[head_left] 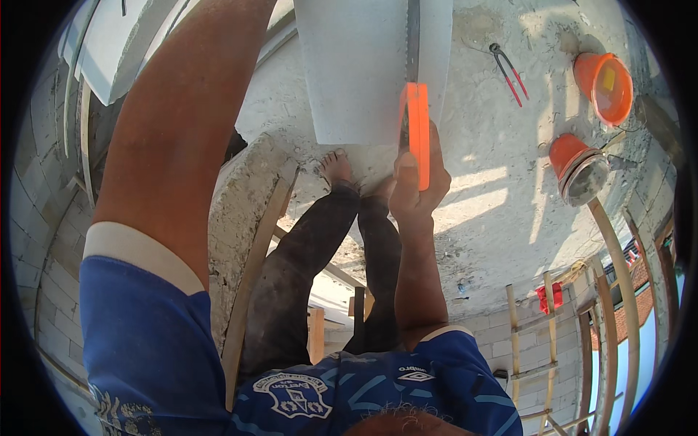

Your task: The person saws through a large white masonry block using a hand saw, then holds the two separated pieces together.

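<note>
My right hand (417, 180) grips the orange plastic handle of a hand saw (414, 125). The saw's narrow-looking blade points away from me and lies over a large pale board or panel (360, 71), near its right side. The far end of the blade runs out of the picture at the top. My left arm reaches forward past the top edge, so my left hand is out of view. The panel's near end lies just beyond my bare feet.
Pincers (510, 76) with red handles lie on the concrete floor, right of the panel. Farther right are an orange bucket (583, 82) and stacked buckets (564, 158). A rough concrete edge (240, 201) with timber runs along my left. A wooden ladder-like frame (551, 338) stands at lower right.
</note>
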Motion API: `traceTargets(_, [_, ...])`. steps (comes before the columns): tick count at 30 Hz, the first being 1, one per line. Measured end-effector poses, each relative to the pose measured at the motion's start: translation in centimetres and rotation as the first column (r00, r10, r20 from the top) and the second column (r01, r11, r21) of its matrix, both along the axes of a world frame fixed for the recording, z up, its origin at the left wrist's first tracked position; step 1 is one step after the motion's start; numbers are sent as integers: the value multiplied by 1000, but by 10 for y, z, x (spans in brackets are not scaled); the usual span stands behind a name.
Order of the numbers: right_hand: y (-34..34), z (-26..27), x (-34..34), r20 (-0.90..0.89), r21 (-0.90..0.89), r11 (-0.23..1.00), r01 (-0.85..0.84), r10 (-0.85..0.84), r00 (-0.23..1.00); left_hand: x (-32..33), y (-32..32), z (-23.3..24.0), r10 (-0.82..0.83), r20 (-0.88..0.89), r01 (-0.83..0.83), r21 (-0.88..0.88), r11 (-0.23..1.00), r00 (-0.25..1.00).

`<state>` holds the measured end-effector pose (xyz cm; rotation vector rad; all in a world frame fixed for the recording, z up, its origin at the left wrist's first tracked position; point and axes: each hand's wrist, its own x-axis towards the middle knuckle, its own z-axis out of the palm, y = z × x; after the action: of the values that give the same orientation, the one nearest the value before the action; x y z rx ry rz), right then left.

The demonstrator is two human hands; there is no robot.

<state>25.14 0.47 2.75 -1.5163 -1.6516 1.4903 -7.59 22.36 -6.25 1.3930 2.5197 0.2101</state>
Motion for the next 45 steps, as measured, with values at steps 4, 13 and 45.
traceTargets(4, [-17,-19,13,-41,14,1000,18,-17,999,-7,-5,-26,-45,-114,50,36,998,992])
traceTargets(13, [6,-10,-4,-47,-30,998,59,-60,997,4,-5,-2,32,21,-31,-53,998,999])
traceTargets(45, [44,-6,-25,-108,149,986,73,-57,993,4,-2,1,90,121,-74,-132,988,989])
